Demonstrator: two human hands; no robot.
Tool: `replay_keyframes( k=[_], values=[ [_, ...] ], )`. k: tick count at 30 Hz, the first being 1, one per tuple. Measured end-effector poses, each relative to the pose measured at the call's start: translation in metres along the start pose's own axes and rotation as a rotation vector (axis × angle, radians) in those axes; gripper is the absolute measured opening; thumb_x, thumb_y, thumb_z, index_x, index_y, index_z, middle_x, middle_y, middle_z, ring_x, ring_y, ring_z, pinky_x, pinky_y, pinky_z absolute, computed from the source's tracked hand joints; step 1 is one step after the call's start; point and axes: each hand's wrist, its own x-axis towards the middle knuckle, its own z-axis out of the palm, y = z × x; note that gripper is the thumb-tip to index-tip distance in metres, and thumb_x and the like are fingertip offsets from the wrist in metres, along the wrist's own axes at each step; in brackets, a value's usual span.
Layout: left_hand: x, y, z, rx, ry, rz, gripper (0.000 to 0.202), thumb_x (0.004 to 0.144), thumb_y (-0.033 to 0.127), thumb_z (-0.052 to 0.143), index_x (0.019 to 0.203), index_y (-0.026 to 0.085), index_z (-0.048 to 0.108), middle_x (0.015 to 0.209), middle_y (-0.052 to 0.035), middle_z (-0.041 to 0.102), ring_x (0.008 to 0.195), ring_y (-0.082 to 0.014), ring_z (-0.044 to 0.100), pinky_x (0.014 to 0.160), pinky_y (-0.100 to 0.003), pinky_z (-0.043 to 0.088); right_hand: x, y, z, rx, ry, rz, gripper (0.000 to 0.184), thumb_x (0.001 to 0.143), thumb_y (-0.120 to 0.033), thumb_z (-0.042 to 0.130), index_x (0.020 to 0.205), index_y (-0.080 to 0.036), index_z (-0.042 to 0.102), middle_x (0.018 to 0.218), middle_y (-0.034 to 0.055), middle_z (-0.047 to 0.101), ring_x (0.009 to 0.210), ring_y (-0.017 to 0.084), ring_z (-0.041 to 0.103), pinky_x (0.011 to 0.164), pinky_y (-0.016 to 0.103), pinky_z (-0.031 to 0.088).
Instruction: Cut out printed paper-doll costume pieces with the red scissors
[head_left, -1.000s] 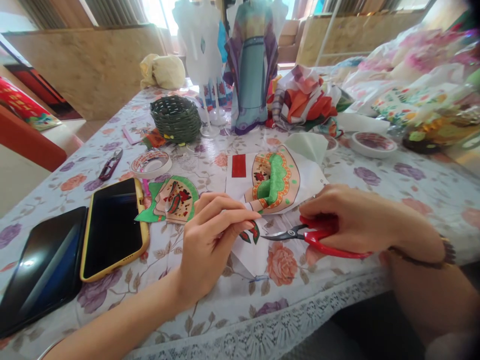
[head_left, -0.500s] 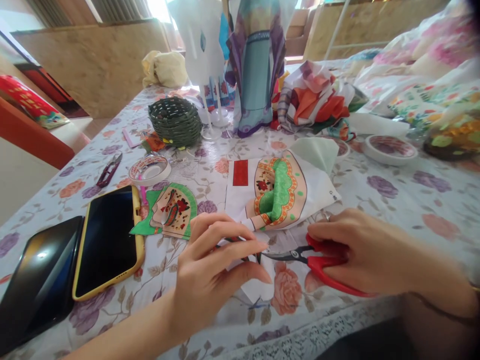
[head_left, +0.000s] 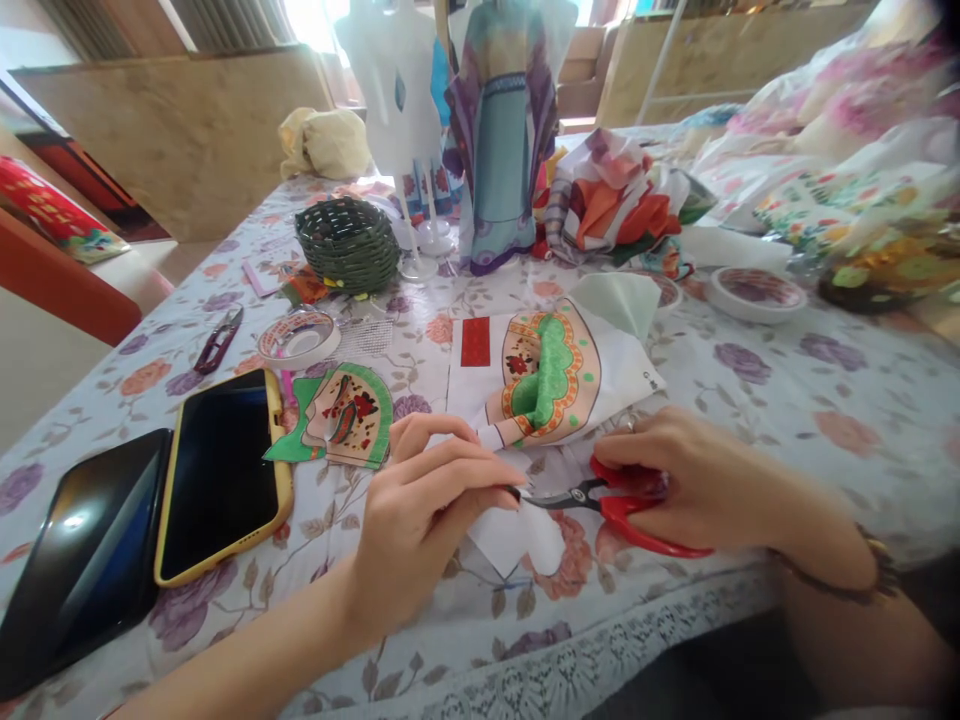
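My right hand (head_left: pixel 694 480) is closed round the red handles of small scissors (head_left: pixel 600 500), whose dark blades point left. My left hand (head_left: pixel 427 515) pinches a small paper piece right at the blade tips; the piece is mostly hidden by my fingers. A white paper scrap (head_left: pixel 525 535) lies under both hands. Just behind them lies a printed sheet (head_left: pixel 547 375) with a green and orange pattern and a red rectangle. A cut-out green and red paper shape (head_left: pixel 345 415) rests to the left of it.
Two phones lie at the left: one in a yellow case (head_left: pixel 221 470), one black (head_left: pixel 75 550). Farther back are a tape roll (head_left: pixel 298 338), thread snips (head_left: pixel 219 340), a green woven basket (head_left: pixel 346 243), small dress forms with garments (head_left: pixel 499 130), piled fabric (head_left: pixel 622 205) and a shallow dish (head_left: pixel 757 292). The lace table edge (head_left: pixel 600 650) is near me.
Both hands stay together at the blade tips. The small red and green piece seen a second ago is now hidden in my left fingers. The view shifted slightly.
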Motion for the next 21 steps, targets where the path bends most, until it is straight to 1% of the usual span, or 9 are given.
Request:
replay_keyframes(
  k=[4, 9, 11, 13, 15, 17, 19, 21],
  values=[
    [0.001, 0.000, 0.000, -0.021, 0.015, 0.031, 0.011, 0.092, 0.018, 0.061, 0.092, 0.024, 0.070, 0.084, -0.0008, 0.072, 0.090, -0.0194, 0.058, 0.084, -0.038, 0.046, -0.001, -0.003, 0.002, 0.025, 0.035, -0.007, 0.023, 0.070, -0.021, 0.052, 0.061, -0.022, 0.032, 0.051, -0.0077, 0.031, 0.048, 0.010, 0.024, 0.047, 0.024, 0.022],
    [0.001, 0.002, -0.001, 0.031, 0.035, 0.087, 0.017, 0.096, 0.017, 0.054, 0.097, 0.025, 0.068, 0.095, -0.0025, 0.068, 0.093, -0.0190, 0.057, 0.090, -0.039, 0.043, -0.002, -0.007, 0.007, 0.019, 0.075, -0.015, 0.022, 0.071, -0.021, 0.054, 0.061, -0.022, 0.034, 0.053, -0.0068, 0.034, 0.049, 0.010, 0.026, 0.048, 0.025, 0.023],
    [0.000, 0.003, 0.000, 0.082, 0.079, 0.077, 0.016, 0.096, 0.017, 0.054, 0.099, 0.026, 0.067, 0.099, -0.0029, 0.066, 0.094, -0.0190, 0.056, 0.089, -0.040, 0.042, -0.002, -0.009, 0.010, 0.019, 0.103, -0.004, 0.022, 0.072, -0.024, 0.054, 0.061, -0.022, 0.035, 0.052, -0.0065, 0.035, 0.049, 0.010, 0.026, 0.049, 0.025, 0.023],
    [-0.002, 0.004, 0.000, 0.137, 0.170, 0.062, 0.014, 0.094, 0.017, 0.058, 0.102, 0.026, 0.066, 0.100, -0.0036, 0.064, 0.093, -0.0195, 0.055, 0.087, -0.041, 0.040, -0.002, -0.011, 0.013, 0.022, 0.133, 0.043, 0.024, 0.072, -0.026, 0.055, 0.060, -0.022, 0.035, 0.051, -0.0067, 0.033, 0.049, 0.011, 0.025, 0.049, 0.025, 0.023],
    [-0.004, 0.004, 0.001, 0.178, 0.273, 0.049, 0.010, 0.091, 0.019, 0.063, 0.099, 0.025, 0.065, 0.096, -0.0037, 0.062, 0.090, -0.0198, 0.054, 0.083, -0.041, 0.039, -0.002, -0.016, 0.016, 0.027, 0.173, 0.103, 0.026, 0.072, -0.026, 0.055, 0.058, -0.022, 0.033, 0.050, -0.0071, 0.031, 0.049, 0.011, 0.024, 0.048, 0.025, 0.023],
    [-0.005, 0.005, 0.002, 0.194, 0.319, 0.068, 0.005, 0.089, 0.021, 0.066, 0.091, 0.024, 0.063, 0.086, -0.0016, 0.060, 0.083, -0.0185, 0.052, 0.077, -0.039, 0.039, -0.002, -0.021, 0.020, 0.024, 0.226, 0.165, 0.027, 0.072, -0.026, 0.054, 0.057, -0.022, 0.032, 0.050, -0.0071, 0.030, 0.049, 0.011, 0.023, 0.048, 0.025, 0.023],
    [-0.005, 0.005, 0.002, 0.182, 0.295, 0.089, 0.008, 0.089, 0.021, 0.066, 0.086, 0.023, 0.060, 0.077, 0.0010, 0.060, 0.076, -0.0162, 0.052, 0.072, -0.037, 0.039, -0.002, -0.027, 0.024, -0.010, 0.292, 0.234, 0.026, 0.072, -0.028, 0.052, 0.057, -0.022, 0.032, 0.048, -0.0062, 0.031, 0.047, 0.011, 0.025, 0.048, 0.025, 0.023],
    [-0.005, 0.006, 0.002, 0.154, 0.235, 0.067, 0.010, 0.090, 0.022, 0.065, 0.084, 0.023, 0.058, 0.073, 0.0026, 0.061, 0.073, -0.0151, 0.053, 0.071, -0.037, 0.040, -0.002, -0.032, 0.027, -0.062, 0.358, 0.310, 0.025, 0.072, -0.032, 0.050, 0.057, -0.022, 0.033, 0.047, -0.0049, 0.033, 0.046, 0.011, 0.027, 0.049, 0.025, 0.023]
  ],
)
